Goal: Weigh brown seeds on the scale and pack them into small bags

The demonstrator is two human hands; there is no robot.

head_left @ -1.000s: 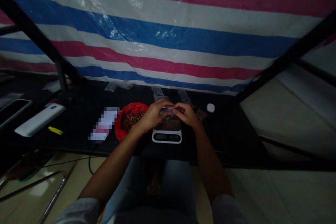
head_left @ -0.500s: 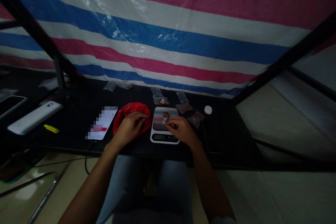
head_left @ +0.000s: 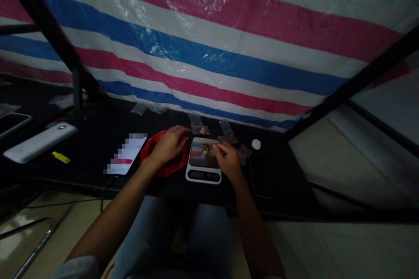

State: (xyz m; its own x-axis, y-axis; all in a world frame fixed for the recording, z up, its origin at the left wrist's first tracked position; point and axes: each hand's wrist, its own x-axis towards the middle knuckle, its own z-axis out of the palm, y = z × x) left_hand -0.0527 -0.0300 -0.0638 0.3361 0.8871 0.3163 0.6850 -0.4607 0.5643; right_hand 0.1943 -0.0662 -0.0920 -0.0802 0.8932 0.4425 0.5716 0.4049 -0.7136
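My left hand (head_left: 168,148) rests on a crumpled red plastic bag (head_left: 163,166), its fingers curled over the bag's far rim. What lies inside the bag is hidden. My right hand (head_left: 229,161) sits at the right of the pan of a white digital kitchen scale (head_left: 203,175), with its fingertips close to a small pile of brown pieces (head_left: 206,148) on the pan. I cannot tell whether those fingers hold anything. Behind the scale lie small transparent bags with brown contents (head_left: 200,129), and another (head_left: 244,154) lies by my right hand.
A pixelated white card (head_left: 126,157) lies left of the red bag. Further left are a white power bank (head_left: 39,141), a yellow tag (head_left: 61,157) and a phone (head_left: 13,124). A white round lid (head_left: 255,144) sits right. A striped tarp (head_left: 196,43) hangs behind the black table (head_left: 278,183).
A second ago both hands met above the scale; now they are apart, exposing the brown pile on the pan. My left hand has moved onto the red bag, and the view has tilted.
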